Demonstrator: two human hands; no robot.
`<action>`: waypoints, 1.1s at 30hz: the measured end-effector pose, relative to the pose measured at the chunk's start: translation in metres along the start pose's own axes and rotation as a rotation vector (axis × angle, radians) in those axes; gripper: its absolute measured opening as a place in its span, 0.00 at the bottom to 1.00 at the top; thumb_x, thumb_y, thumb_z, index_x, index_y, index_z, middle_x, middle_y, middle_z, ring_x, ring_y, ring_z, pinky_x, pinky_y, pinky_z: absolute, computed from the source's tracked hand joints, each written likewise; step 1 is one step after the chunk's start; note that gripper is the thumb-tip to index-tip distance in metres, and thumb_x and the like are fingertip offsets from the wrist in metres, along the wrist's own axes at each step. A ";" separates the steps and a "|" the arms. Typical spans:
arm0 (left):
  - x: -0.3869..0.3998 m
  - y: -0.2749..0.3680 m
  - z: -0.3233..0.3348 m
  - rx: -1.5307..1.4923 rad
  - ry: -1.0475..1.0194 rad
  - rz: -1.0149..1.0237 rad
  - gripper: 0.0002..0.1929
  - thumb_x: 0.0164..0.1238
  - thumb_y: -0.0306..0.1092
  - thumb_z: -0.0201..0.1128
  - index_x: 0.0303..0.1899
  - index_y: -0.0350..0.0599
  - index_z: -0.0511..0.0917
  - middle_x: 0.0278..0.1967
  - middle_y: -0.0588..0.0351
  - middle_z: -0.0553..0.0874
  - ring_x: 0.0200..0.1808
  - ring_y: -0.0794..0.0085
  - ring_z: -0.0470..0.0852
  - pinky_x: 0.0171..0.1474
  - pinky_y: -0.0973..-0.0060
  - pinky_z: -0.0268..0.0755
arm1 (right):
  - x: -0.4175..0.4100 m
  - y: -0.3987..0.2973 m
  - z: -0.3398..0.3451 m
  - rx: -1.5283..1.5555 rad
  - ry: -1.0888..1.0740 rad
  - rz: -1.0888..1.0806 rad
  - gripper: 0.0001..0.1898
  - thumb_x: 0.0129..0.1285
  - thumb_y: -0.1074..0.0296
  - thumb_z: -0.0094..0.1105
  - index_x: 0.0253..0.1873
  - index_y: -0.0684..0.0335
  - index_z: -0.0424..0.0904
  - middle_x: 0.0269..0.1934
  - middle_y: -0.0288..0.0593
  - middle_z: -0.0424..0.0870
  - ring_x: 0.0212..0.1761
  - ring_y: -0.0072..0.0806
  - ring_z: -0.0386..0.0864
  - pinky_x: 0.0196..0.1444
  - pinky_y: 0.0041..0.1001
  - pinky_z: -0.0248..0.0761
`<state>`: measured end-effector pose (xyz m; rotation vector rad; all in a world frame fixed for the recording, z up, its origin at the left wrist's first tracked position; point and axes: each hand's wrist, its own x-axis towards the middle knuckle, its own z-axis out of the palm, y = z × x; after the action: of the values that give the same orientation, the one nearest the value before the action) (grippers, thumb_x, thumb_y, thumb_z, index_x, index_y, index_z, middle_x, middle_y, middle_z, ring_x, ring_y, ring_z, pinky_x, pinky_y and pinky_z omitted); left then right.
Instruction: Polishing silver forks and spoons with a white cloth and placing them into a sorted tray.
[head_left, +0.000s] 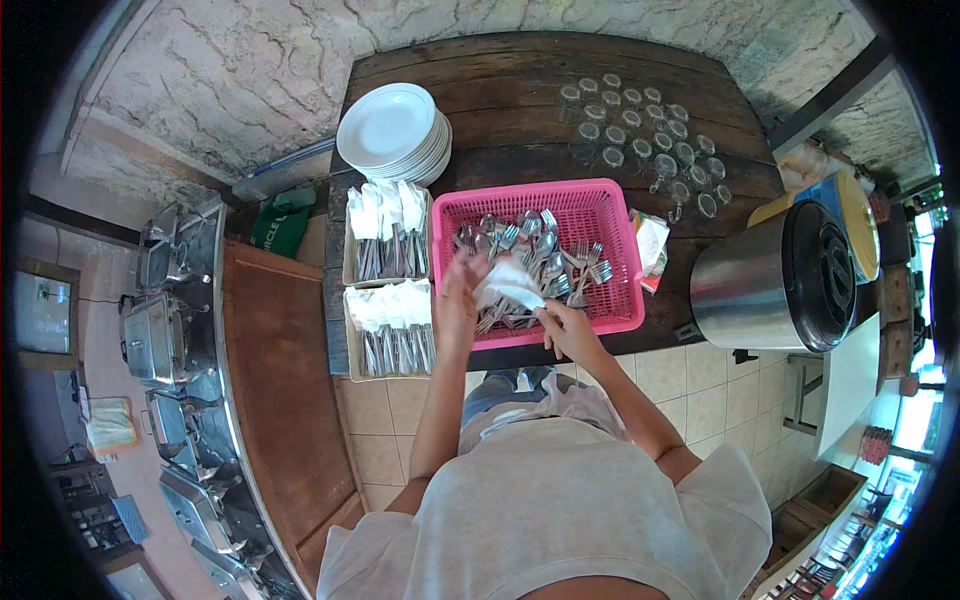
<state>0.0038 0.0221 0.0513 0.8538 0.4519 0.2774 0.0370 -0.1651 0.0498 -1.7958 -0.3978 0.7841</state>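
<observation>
Over a pink plastic basket (634, 289) full of loose metal forks and spoons (546, 244), my right hand (568, 330) pinches one end of a white paper napkin (510, 285). Whether cutlery is inside the napkin cannot be made out. My left hand (459, 289) is blurred at the napkin's other end, above the basket's left side; its grip is unclear. Left of the basket stand two cream trays. The far tray (349, 259) and the near tray (352, 360) hold rows of cutlery with white napkins around the upper ends.
A stack of white plates (390, 127) rises behind the trays. Several glass mugs (631, 118) stand at the back right of the wooden table (510, 90). Right of the basket lie a napkin packet (651, 244) and a large steel container with black lid (750, 274). Chafing dishes (154, 337) line a counter leftward.
</observation>
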 end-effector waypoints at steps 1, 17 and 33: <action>0.002 0.006 -0.004 0.009 0.090 0.072 0.27 0.65 0.47 0.50 0.59 0.38 0.60 0.51 0.49 0.74 0.54 0.67 0.71 0.56 0.74 0.62 | -0.002 0.001 -0.002 0.022 0.042 0.008 0.12 0.65 0.65 0.45 0.46 0.67 0.72 0.13 0.37 0.71 0.08 0.17 0.65 0.10 0.19 0.58; 0.029 0.020 -0.020 0.725 -0.021 0.023 0.27 0.52 0.25 0.63 0.55 0.36 0.63 0.34 0.47 0.81 0.29 0.74 0.81 0.27 0.81 0.73 | -0.005 0.000 0.003 -0.160 0.138 -0.106 0.12 0.64 0.64 0.46 0.45 0.66 0.72 0.13 0.38 0.72 0.08 0.19 0.67 0.11 0.19 0.60; -0.012 -0.042 0.016 0.375 -0.191 -0.055 0.15 0.64 0.41 0.53 0.41 0.39 0.76 0.32 0.61 0.81 0.33 0.84 0.76 0.38 0.83 0.66 | 0.001 -0.017 0.008 0.365 -0.068 0.123 0.16 0.66 0.59 0.42 0.44 0.68 0.67 0.17 0.42 0.75 0.08 0.23 0.70 0.07 0.16 0.56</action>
<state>0.0034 -0.0200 0.0317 1.2196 0.3523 0.0582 0.0343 -0.1531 0.0635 -1.4647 -0.1739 0.9402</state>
